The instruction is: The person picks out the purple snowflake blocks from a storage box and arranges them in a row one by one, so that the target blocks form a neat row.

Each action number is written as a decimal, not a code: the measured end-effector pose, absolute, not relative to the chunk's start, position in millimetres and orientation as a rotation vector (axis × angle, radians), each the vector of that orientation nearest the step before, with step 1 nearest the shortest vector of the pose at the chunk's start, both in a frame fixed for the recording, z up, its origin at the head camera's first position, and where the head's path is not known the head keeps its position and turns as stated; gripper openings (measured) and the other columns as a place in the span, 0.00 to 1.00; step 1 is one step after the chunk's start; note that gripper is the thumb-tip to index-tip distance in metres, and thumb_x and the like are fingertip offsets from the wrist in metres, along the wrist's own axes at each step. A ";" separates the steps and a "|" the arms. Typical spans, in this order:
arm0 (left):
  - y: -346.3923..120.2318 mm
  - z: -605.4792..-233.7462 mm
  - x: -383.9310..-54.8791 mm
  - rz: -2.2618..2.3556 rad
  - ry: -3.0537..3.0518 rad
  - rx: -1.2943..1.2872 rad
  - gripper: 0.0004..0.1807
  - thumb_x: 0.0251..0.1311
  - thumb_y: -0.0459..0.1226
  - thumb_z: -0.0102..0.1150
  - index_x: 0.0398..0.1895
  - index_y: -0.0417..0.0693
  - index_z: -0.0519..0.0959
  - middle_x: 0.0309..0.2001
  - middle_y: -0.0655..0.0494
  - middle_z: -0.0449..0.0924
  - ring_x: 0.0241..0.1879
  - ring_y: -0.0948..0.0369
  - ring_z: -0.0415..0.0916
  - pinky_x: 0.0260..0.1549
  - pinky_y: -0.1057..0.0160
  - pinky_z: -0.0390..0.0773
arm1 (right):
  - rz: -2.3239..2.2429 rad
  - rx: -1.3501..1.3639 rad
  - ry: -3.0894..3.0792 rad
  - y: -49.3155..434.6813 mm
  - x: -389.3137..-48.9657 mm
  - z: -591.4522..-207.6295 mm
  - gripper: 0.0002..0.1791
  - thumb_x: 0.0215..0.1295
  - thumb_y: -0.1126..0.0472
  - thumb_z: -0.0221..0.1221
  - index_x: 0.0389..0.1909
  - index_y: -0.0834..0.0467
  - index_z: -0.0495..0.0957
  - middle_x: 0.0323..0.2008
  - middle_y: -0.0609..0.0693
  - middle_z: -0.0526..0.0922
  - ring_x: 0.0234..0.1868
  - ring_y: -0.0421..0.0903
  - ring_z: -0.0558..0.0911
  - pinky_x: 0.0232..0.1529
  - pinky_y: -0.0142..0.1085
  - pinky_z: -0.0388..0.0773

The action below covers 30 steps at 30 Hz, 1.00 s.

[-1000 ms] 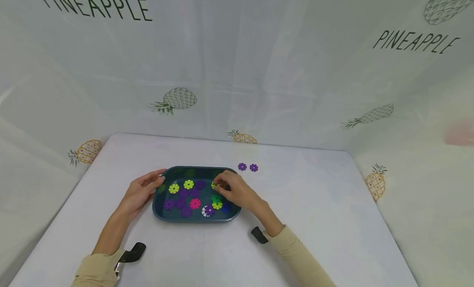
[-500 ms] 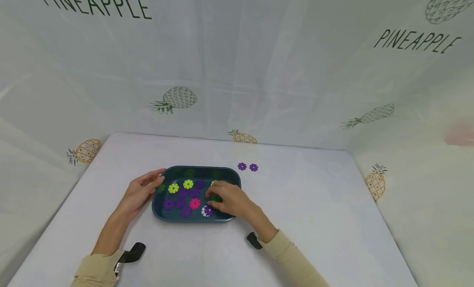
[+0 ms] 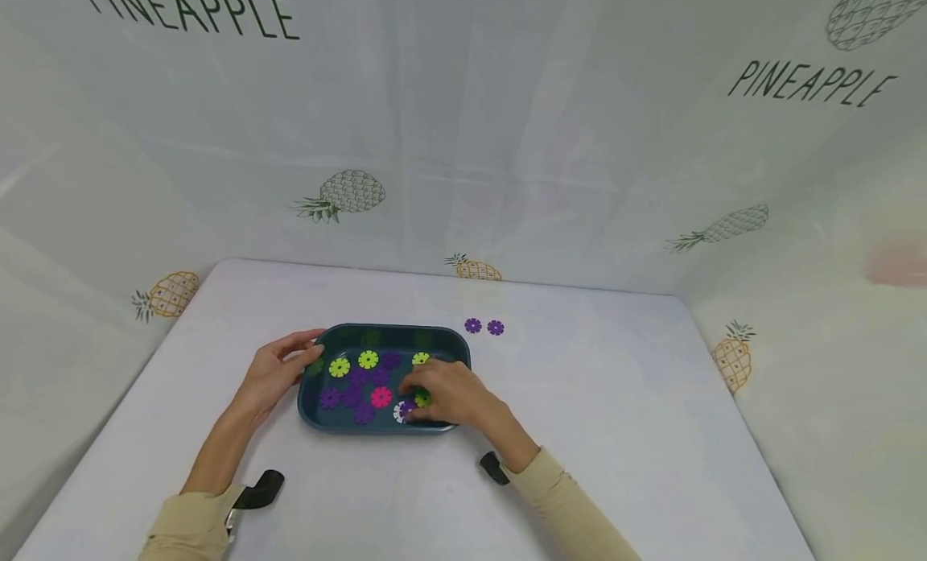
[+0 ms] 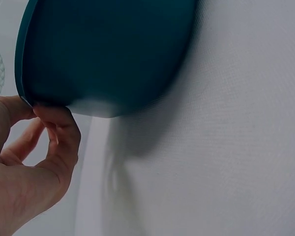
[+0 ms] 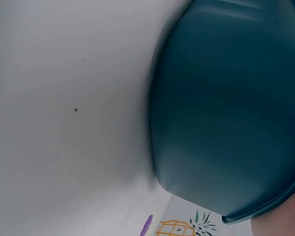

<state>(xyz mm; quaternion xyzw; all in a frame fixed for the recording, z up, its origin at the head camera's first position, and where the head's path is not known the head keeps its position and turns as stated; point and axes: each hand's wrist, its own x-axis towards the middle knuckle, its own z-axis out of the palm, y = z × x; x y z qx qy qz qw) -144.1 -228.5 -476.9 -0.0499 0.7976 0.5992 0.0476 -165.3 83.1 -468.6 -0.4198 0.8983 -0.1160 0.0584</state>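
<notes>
My left hand (image 3: 271, 376) pinches the left end of a dark teal tray (image 3: 384, 431) by its rim; in the left wrist view the thumb and a bent finger (image 4: 64, 140) meet at its corner. Inside lie flower-shaped notched discs: yellow ones (image 3: 339, 368), several purple ones (image 3: 330, 398), a pink one (image 3: 381, 397) and green ones. Reaching in over the right side, my right hand (image 3: 452, 392) has thumb and fingers spread above a white disc (image 3: 399, 412) and a purple disc. It hides some discs under the palm. The tray wall (image 5: 226, 113) fills most of the right wrist view.
Two purple discs (image 3: 484, 327) lie side by side on the white table (image 3: 615, 400), behind the tray's right corner. A pineapple-print curtain (image 3: 507, 142) hangs along the back and sides. Black wrist mounts (image 3: 262, 490) stick out near both sleeves.
My right hand has come down and left inside the tray, from the yellow disc at the right back to beside the white and purple discs. The left hand stays at the rim.
</notes>
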 end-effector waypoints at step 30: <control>-225.4 -474.5 -143.0 1.794 2.460 -0.159 0.32 0.74 0.50 0.59 0.73 0.43 0.71 0.54 0.51 0.69 0.41 0.62 0.72 0.37 0.69 0.79 | -0.875 -1.369 2.724 88.3 -169.7 -476.0 0.05 0.69 0.60 0.67 0.43 0.54 0.86 0.40 0.44 0.86 0.40 0.35 0.81 0.46 0.26 0.76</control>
